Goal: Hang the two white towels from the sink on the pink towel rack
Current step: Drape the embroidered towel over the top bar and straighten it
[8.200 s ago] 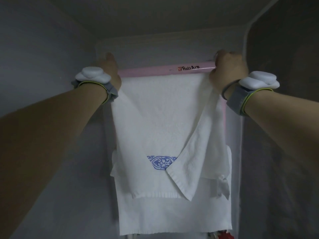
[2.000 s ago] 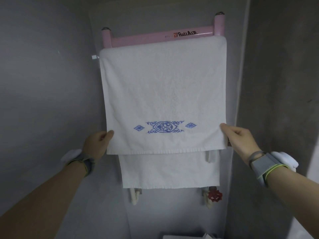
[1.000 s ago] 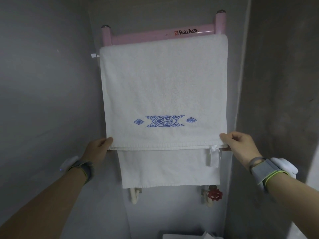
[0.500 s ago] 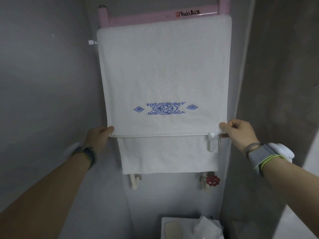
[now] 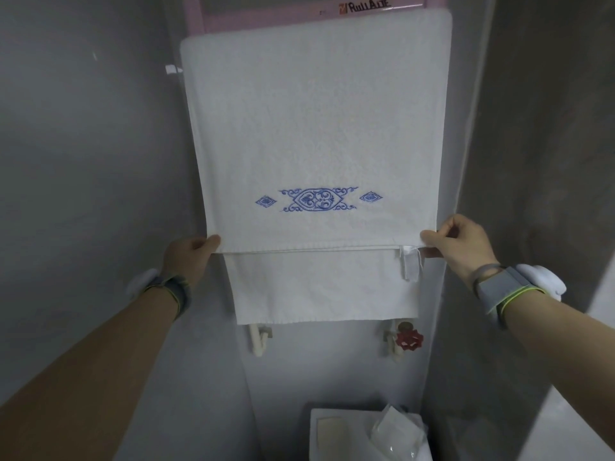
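Grey walls (image 5: 83, 161) around pink rack (image 5: 266, 18)

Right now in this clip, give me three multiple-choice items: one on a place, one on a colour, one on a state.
1. Where is the red valve?
A. below the towels, at right
B. above the rack
C. left wall

2. What colour is the front towel's embroidery?
A. green
B. blue
C. red

3. What are the hands doing?
A. hanging free
B. gripping the rack
C. pinching the front towel's bottom corners

Key: A, it sits under the lower towel; B, the motif is blue; C, left hand and right hand each pinch a corner.
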A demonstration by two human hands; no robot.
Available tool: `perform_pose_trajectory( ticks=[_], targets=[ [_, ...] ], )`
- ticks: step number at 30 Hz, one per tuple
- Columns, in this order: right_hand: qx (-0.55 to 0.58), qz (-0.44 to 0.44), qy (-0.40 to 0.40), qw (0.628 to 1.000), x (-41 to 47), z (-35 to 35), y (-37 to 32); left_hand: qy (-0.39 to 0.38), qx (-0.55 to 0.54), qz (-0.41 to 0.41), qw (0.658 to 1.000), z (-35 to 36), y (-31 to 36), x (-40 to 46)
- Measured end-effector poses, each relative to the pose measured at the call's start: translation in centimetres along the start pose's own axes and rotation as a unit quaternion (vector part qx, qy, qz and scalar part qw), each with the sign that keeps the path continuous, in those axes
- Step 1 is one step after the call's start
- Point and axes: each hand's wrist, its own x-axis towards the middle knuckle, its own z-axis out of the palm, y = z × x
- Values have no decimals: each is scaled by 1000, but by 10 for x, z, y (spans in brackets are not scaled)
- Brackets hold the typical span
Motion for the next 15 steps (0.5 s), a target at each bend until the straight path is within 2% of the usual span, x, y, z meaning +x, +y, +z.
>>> perform_pose_trajectory(
  ticks=[7,13,15],
  targets=[
    [66,-3,-27,997,5,1,0,37,-4,-17,999,4,5,-1],
    [92,16,-50,994,7,1,1,-5,-63,5,998,6,2,2],
    [95,19,-49,994,9,1,1,-20,-47,15,999,6,1,5]
  ],
)
